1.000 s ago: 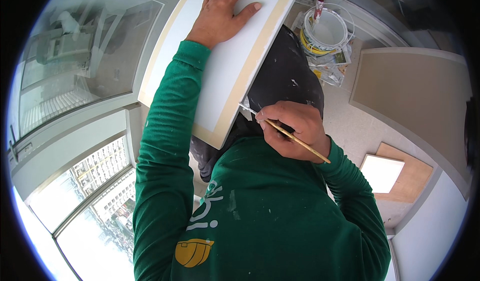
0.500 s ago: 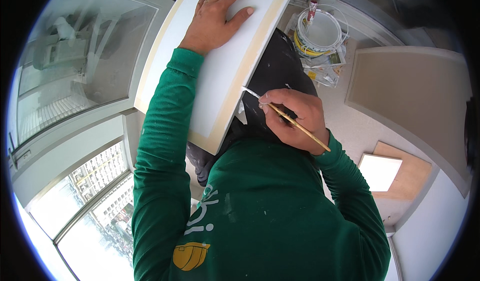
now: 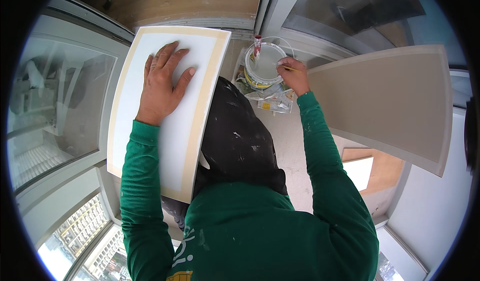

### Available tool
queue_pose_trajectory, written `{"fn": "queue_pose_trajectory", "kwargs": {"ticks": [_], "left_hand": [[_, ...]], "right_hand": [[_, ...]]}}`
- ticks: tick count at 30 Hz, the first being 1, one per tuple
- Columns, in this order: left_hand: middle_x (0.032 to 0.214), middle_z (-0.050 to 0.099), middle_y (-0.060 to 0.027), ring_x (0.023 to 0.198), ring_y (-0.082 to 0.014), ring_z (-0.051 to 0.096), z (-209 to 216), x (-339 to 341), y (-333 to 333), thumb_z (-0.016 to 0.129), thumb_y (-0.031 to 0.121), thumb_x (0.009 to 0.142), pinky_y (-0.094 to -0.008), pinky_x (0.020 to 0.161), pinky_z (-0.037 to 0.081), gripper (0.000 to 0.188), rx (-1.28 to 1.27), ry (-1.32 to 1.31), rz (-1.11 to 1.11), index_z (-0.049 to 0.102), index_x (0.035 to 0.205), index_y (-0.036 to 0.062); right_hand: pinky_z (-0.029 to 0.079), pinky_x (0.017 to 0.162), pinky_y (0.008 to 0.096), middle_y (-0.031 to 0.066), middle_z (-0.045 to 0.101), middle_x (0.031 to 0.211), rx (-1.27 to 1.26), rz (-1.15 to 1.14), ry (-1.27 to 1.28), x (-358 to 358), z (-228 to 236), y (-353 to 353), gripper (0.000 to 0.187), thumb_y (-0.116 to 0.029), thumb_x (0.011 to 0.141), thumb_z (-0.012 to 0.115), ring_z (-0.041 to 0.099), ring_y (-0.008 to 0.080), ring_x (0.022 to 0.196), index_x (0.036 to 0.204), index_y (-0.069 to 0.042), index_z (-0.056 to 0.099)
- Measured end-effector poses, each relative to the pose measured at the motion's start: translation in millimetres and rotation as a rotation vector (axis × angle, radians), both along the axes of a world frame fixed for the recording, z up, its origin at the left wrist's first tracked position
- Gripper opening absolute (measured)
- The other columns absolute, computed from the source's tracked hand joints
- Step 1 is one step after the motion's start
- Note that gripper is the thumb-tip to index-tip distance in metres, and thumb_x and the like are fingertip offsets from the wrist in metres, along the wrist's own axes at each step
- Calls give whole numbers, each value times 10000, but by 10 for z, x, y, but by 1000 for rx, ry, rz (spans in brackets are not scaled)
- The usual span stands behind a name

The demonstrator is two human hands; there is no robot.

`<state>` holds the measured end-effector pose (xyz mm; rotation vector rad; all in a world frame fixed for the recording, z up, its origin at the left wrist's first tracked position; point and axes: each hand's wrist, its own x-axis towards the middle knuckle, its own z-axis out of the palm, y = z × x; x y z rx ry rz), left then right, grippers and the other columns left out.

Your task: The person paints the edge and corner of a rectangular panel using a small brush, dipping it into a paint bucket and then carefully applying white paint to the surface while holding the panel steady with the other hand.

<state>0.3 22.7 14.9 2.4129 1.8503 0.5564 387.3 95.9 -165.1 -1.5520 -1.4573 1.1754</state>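
A white panel (image 3: 175,126) with beige masking tape (image 3: 206,96) along its edges rests across my lap. My left hand (image 3: 162,88) lies on its face, palm down with the fingers apart. My right hand (image 3: 295,75) pinches a thin paintbrush with a wooden handle (image 3: 291,69) at the right side of a round paint bucket (image 3: 248,71). The brush's tip points over the opening, and its bristles are hard to make out. Inside the bucket is pale paint (image 3: 268,61). A second brush with a red, paint-smeared handle (image 3: 257,43) stands at the bucket's far left rim.
Under the bucket are paint-spotted sheets (image 3: 275,103) on the floor. A large beige panel (image 3: 385,96) juts in from the right, close to my right forearm. Below it lie a white board (image 3: 359,173) and a brown board (image 3: 385,168). Glass doors (image 3: 65,96) flank the left.
My right hand has moved with the paintbrush from the panel's right edge, away to the bucket. The view has shifted; my left hand stays on the panel.
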Motion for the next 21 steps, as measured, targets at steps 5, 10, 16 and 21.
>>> {"fn": "queue_pose_trajectory", "kwargs": {"ticks": [5,10,16,21], "left_hand": [[1591,562,-157,1527,-368,473,-2,39,-13,726,362,1033,-601,1320,235,458,10,-9,29,681,1424,127],[1584,563,-155,1532,-364,465,5,21,-40,728,350,1033,-609,1319,236,444,9,5,73,685,1412,124],[1607,548,-150,1545,-356,454,0,-22,-50,736,323,1025,-605,1328,216,443,-20,20,109,679,1421,133],[1615,545,-145,1552,-353,446,2,-36,-40,744,309,1019,-600,1334,205,446,-31,12,116,679,1427,142]], "right_hand": [[605,550,349,116,782,886,-296,244,-288,-183,-442,698,321,-249,948,680,764,224,697,1094,26,758],[636,571,393,188,778,856,-439,380,-560,-370,-820,1132,375,-245,921,634,769,293,664,1066,76,761],[647,651,426,223,788,907,-458,494,-719,-387,-1153,1227,421,-213,877,678,785,305,711,1124,124,730],[648,750,441,227,794,905,-368,486,-770,-372,-1323,1187,393,-210,861,691,790,321,752,1100,96,752]]}}
